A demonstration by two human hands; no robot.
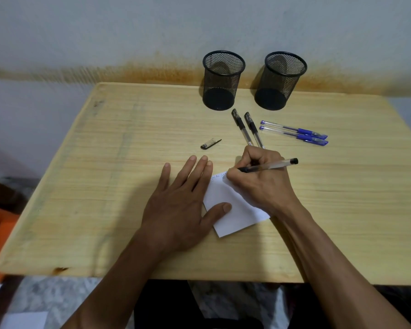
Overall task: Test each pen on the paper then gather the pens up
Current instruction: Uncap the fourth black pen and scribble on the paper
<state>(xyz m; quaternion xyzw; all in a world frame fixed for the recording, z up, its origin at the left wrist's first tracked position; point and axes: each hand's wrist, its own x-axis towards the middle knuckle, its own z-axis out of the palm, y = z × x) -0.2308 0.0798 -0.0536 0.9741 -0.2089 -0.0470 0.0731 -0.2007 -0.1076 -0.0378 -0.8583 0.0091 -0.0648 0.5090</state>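
Wooden and pale, the table (105,186) filled most of the view, its far edge set against a grey wall (81,32) marked with a rusty stain. Two black mesh pen holders stood upright near that far edge, the left holder (222,80) and the right holder (280,80) apart from each other.

Flat on the table, the left hand (183,205) lay with its fingers straight and spread, its thumb pressing the near left part of a small white paper (235,210). That paper sat tilted near the middle of the table, with a line of faint writing along its far edge. Curled over the paper's far right corner, the right hand (259,176) gripped a clear black-ink pen (268,165), tip down on the paper and black end pointing right.

Just beyond the right hand, two capped black pens (246,129) lay side by side, their near ends hidden behind the knuckles. To their right, two blue pens (294,132) lay parallel and touching, capped ends toward the right.

Left of the black pens, well apart from them, a loose black pen cap (210,143) lay on the bare wood
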